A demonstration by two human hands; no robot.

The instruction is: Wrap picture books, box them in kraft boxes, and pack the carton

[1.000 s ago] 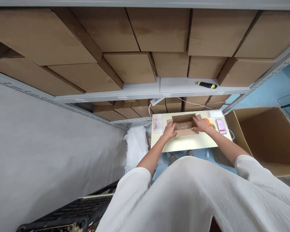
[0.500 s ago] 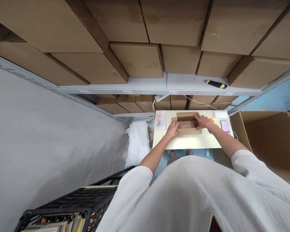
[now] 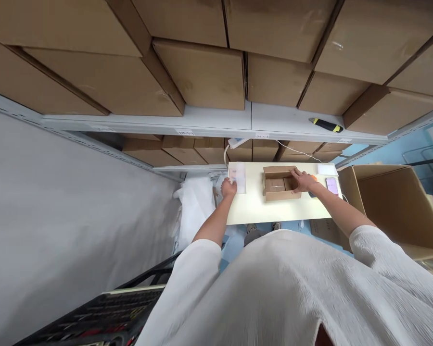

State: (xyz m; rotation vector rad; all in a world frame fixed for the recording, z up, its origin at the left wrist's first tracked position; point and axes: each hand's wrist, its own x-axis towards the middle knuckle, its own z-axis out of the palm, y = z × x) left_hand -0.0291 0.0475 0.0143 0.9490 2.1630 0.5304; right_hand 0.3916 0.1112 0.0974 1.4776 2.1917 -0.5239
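Observation:
A small open cardboard box (image 3: 282, 195) stands on the cream tabletop (image 3: 256, 211), its flaps raised and its inside showing. My right hand (image 3: 303, 181) grips the box's right end, fingers over the far corner and thumb toward the near side. At the table's left edge lies a flat, clear plastic packet (image 3: 240, 179) with something pinkish in it. My left hand (image 3: 229, 187) is closed at the packet's left edge, fingers curled onto it. A roll of orange and yellow tape (image 3: 313, 178) is partly hidden behind my right hand.
A phone (image 3: 332, 185) and a white stack (image 3: 326, 169) lie at the table's right. A large open carton (image 3: 393, 206) stands beyond. Shelves (image 3: 216, 122) of boxes rise ahead, with a utility knife (image 3: 325, 125) on one. A black crate (image 3: 130, 307) is at lower left.
My left hand has left the small box's left side and moved left to the plastic packet. My right hand stays on the box. The view has shifted slightly.

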